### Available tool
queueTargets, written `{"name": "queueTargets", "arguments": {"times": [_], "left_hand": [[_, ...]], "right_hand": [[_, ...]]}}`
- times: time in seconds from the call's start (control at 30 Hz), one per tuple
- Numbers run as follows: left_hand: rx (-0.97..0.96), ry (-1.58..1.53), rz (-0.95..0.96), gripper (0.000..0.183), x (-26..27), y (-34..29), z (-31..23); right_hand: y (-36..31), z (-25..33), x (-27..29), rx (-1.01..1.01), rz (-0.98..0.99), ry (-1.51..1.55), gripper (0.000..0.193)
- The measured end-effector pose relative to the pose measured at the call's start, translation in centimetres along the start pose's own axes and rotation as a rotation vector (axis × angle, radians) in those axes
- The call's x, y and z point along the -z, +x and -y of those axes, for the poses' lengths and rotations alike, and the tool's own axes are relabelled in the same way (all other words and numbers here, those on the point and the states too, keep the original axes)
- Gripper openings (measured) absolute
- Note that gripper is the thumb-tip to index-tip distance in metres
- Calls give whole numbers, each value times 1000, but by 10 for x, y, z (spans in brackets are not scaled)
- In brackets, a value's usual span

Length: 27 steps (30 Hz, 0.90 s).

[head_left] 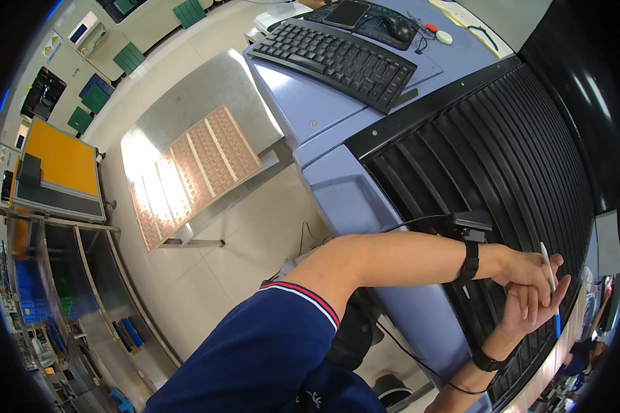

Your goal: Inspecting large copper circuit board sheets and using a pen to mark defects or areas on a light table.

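My left hand [525,267] and my right hand [527,308] meet at the right, over the black ribbed cover [448,155] of a blue-grey machine. Between them runs a slim white pen-like stick [545,256] with a blue lower end. The left fingers close around its upper part; the right hand's bent fingers and thumb close on it lower down. The overlapping fingers partly hide each hand's grip. A black band circles each wrist.
A black keyboard [337,58], mouse [397,29] and phone [346,14] lie on the machine's top [282,96]. Left of it, a copper-coloured panel [217,155] rests on a metal table [179,103]. A metal rack [114,289] stands farther left. Thin cables hang near my arms.
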<state>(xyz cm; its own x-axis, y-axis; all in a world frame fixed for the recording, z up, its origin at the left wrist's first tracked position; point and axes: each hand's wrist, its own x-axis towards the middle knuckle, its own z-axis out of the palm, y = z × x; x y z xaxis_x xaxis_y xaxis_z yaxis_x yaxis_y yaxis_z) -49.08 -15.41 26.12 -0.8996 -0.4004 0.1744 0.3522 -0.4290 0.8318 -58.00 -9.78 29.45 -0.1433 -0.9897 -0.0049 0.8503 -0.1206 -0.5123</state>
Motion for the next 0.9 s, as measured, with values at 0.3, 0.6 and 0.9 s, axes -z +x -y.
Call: {"name": "queueTargets", "arguments": {"times": [0.3, 0.6, 0.9], "left_hand": [[10, 40, 2, 24, -1, 1, -2], [16, 72, 1, 25, -3, 5, -8], [30, 137, -87, 27, -6, 1, -11]], "right_hand": [[7, 19, 49, -126, 339, -56, 46], [11, 23, 47, -58, 169, -19, 47], [-4, 11, 17, 137, -108, -334, 49]]}}
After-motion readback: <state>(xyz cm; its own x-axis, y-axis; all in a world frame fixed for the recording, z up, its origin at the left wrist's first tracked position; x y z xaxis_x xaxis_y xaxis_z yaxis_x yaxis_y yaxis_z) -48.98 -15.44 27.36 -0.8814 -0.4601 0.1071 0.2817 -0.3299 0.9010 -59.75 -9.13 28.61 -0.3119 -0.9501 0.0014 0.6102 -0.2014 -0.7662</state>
